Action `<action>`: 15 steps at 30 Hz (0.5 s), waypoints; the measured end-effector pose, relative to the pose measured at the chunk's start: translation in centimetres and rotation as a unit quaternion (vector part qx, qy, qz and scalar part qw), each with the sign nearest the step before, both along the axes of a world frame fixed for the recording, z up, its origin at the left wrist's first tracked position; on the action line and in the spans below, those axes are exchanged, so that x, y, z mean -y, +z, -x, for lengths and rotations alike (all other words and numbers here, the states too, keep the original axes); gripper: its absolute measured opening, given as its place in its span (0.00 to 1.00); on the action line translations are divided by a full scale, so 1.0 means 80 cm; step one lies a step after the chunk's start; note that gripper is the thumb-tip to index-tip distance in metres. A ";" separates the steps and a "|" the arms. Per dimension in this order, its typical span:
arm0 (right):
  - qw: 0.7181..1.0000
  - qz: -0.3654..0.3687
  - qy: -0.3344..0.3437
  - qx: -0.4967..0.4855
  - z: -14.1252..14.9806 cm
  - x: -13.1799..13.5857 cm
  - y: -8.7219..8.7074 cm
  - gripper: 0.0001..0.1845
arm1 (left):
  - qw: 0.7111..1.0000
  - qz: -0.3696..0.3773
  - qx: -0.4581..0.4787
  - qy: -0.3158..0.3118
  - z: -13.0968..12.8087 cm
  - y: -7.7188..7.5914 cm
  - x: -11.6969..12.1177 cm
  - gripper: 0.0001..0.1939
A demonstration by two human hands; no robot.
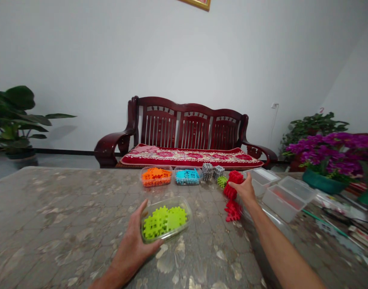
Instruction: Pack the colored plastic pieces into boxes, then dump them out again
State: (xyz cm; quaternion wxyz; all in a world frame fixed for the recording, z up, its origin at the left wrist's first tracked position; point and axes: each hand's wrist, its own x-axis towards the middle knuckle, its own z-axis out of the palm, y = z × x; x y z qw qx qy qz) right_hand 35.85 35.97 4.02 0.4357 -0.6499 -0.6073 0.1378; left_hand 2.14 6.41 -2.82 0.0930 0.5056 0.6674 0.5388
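My left hand wraps around the near left end of a clear plastic box that holds lime green waffle blocks on the marble table. My right hand reaches forward and closes on red waffle blocks in a loose red pile; more red blocks lie just left of my forearm. A single green block and grey blocks lie beyond the pile.
A box of orange blocks and a box of blue blocks stand at the table's far edge. Empty clear boxes sit right of my hand. Purple flowers in a green pot, a wooden sofa and a plant stand beyond.
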 end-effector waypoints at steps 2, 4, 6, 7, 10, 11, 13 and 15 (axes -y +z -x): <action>0.999 0.027 -0.011 0.020 0.004 0.004 0.007 0.67 | 1.000 -0.002 0.005 0.001 -0.002 0.003 0.001 0.51; 0.998 0.043 -0.019 0.039 0.008 0.007 0.010 0.66 | 1.000 -0.004 0.007 -0.001 -0.004 0.005 0.002 0.50; 0.997 0.058 -0.027 0.052 0.012 0.010 0.010 0.65 | 1.000 -0.006 0.006 -0.002 -0.005 0.006 0.002 0.50; 0.996 0.066 -0.030 0.055 0.013 0.010 0.009 0.65 | 1.000 -0.007 0.006 -0.002 -0.005 0.007 0.002 0.50; 0.995 0.072 -0.040 0.059 0.013 0.008 0.004 0.61 | 1.000 -0.007 0.011 -0.002 -0.005 0.008 0.002 0.50; 0.995 0.069 -0.044 0.060 0.013 0.007 0.003 0.60 | 1.000 -0.007 0.014 -0.001 -0.005 0.008 0.002 0.50; 0.995 0.061 -0.050 0.061 0.011 0.005 0.000 0.57 | 1.000 -0.008 0.018 0.001 -0.006 0.009 0.002 0.50; 0.996 0.051 -0.053 0.059 0.009 0.002 -0.004 0.55 | 1.000 -0.007 0.021 -0.001 -0.006 0.010 0.003 0.50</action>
